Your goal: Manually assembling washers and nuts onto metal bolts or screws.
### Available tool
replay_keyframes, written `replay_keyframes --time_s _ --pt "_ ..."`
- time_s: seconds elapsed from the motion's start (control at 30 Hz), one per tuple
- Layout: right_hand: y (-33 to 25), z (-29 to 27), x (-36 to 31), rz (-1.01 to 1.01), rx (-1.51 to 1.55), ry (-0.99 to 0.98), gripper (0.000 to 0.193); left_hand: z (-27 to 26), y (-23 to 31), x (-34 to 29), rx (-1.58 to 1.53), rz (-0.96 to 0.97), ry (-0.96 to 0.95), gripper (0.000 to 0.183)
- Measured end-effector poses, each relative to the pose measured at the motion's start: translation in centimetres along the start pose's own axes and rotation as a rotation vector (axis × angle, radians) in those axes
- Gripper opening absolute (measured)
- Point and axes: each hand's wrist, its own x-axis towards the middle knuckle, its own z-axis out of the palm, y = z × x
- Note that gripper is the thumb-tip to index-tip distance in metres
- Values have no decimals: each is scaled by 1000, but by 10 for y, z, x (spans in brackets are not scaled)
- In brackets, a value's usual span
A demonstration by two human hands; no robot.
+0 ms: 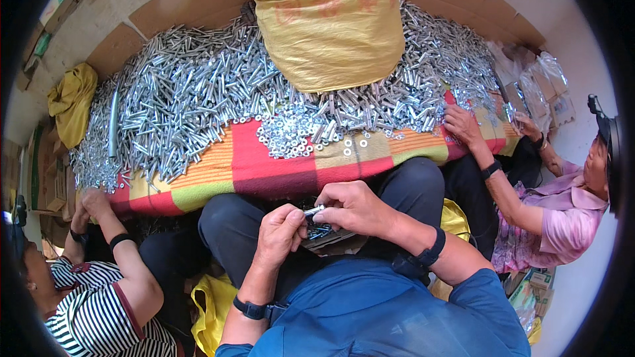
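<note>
Over my lap, my left hand (280, 233) pinches one end of a short silvery bolt (311, 211). At its other end the fingers of my right hand (354, 207) are closed, with a small shiny piece at their tips that looks like a nut or washer. Below my hands lie more metal bolts (319, 230) in a container, mostly hidden by my hands and legs. Past my knees, a small heap of washers (288, 133) sits at the near edge of a wide pile of loose bolts (198, 86).
The pile lies on a checked blanket (264, 178). A large yellow woven sack (331, 33) stands on it. On the left, a person in a striped shirt (99, 311) works at the edge; another, in a pink shirt (542, 218), reaches in from the right. Cardboard (185, 3) lines the back.
</note>
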Motion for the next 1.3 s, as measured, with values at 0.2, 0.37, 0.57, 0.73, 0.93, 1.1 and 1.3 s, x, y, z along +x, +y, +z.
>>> replay_keyframes --time_s 0.2,0.37,0.57,0.73,0.93,1.1,1.3 --pt "-2 -1 0 225 97 -73 23 0 -1 -1 57 9 16 28" --pt "1 -2 -2 284 88 -74 25 1 -4 1 80 0 20 30" --pt "7 3 -4 210 139 -25 25 -1 -5 2 -17 -35 -4 31" --pt "17 3 -4 224 113 3 33 3 -1 2 67 -19 19 24" --pt "9 0 -4 291 55 -16 42 3 -4 1 88 13 26 14" --pt "14 1 -6 259 71 15 42 6 -3 1 76 -9 33 15" --pt "12 2 -7 146 125 32 17 2 -3 0 44 -11 16 17"
